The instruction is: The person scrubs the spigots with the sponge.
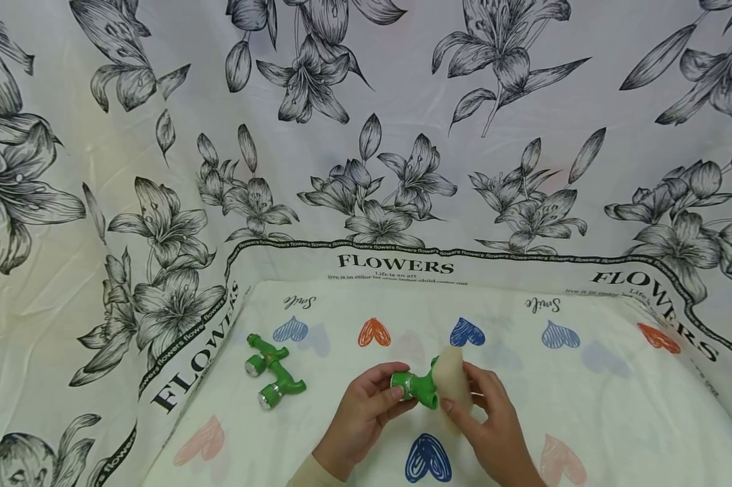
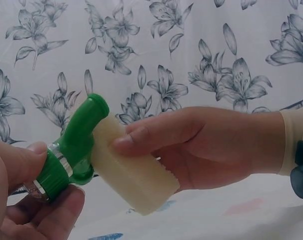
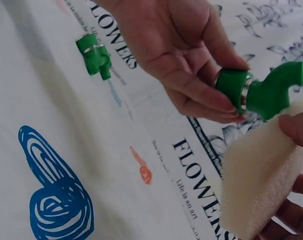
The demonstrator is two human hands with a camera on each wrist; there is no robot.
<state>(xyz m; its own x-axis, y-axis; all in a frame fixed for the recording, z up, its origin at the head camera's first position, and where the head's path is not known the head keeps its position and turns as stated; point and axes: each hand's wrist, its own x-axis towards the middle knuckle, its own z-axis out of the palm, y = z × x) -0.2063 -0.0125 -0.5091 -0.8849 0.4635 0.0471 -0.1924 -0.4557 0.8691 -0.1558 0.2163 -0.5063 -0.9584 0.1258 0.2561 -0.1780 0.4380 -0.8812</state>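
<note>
My left hand pinches a green tap by its ribbed knob, fingers and thumb curled round the silver-banded end. In the left wrist view the curved spout of this tap points up and to the right. A cream sponge is in my right hand, thumb on the near side and fingers behind. The sponge lies against the tap's body, just below the spout in the right wrist view. Part of the tap is hidden behind the sponge in the head view.
Two more green taps lie close together on the left of the white cloth printed with hearts. A flower-printed curtain hangs behind the work area and down its left side.
</note>
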